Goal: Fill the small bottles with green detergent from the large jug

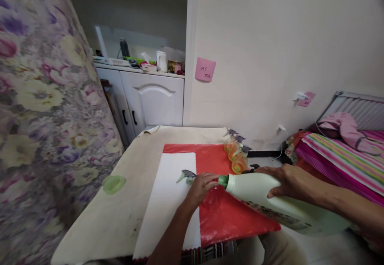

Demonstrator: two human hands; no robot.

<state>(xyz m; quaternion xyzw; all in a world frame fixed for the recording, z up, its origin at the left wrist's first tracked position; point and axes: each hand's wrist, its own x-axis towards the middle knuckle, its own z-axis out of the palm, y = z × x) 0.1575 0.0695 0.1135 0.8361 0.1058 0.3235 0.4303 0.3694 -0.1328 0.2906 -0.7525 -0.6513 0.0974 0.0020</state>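
Pale-green jug [270,201] tipped in my right hand [288,181], spout at the small red bottle [212,197] my left hand [201,186] grips; a wobble could spill onto the red mat [237,221].

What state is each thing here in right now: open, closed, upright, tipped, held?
Large white bottle: uncapped, tipped on its side, gripped by right hand.
Red spray bottle: steadied by left hand.
Green cap: off, lying on table.
Orange spray bottles: upright, sprayers on.
Cabinet doors: closed.
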